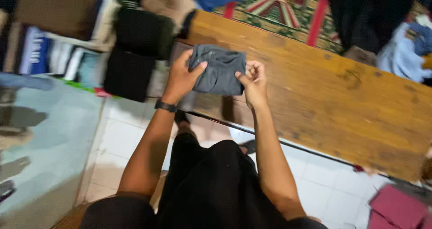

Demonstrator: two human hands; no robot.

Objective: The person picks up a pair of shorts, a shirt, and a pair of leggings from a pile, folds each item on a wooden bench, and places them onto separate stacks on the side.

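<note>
Two hands, left hand (180, 78) and right hand (253, 82), pinched a folded grey cloth (219, 70) over the wooden table (342, 103); a patterned rug (283, 8) lay at twelve o'clock.

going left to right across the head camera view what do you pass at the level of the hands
Stacked folded clothes → black folded pile → left hand → grey folded garment → right hand → bare wooden tabletop → light blue cloth.
</note>
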